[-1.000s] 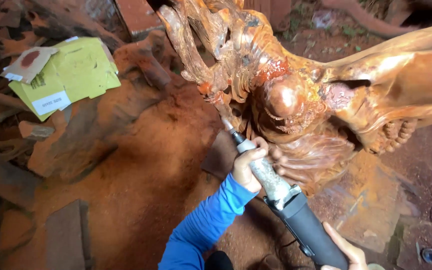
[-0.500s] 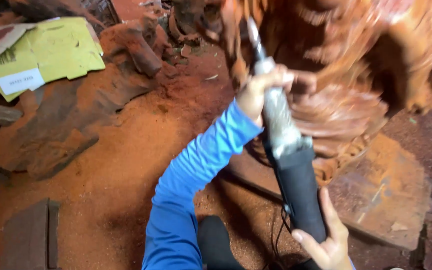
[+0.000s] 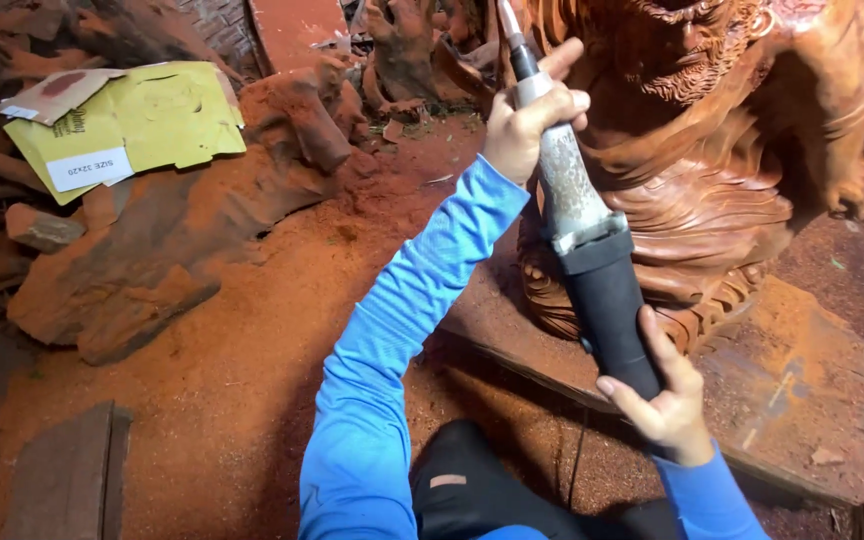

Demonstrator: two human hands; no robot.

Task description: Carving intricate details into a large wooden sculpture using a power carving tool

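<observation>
— Head view, nearest first: dark trouser knee at bottom centre, blue sleeves on both arms.

— And the right hand?

— Low at right, grip closed around the black rear body of a long rotary carving tool. Fingers wrapped over the tail end, thumb along the side. Thin cable dropping from near the tool's tail toward the floor.

— Left hand?

— Higher up, arm stretched forward, grip closed on the dusty grey metal neck of the same tool, just below the slim shaft. One finger lifted straight, the rest curled round.

— Position of the tool?

— Held in the air by both hands, tilted, tail low and near, tip up and away at the top edge, just beside the reddish wooden carving. Cannot tell whether the tip touches the wood.

— Beneath the carving?

— Flat wooden slab, dusted red, lying on the floor.

— Further left?

— Floor covered in orange-red sawdust. Dark plank at lower left, rough chunk of wood beyond it, then yellow flattened cardboard with a white label. Root-like wood pieces and scraps at the far top.
</observation>
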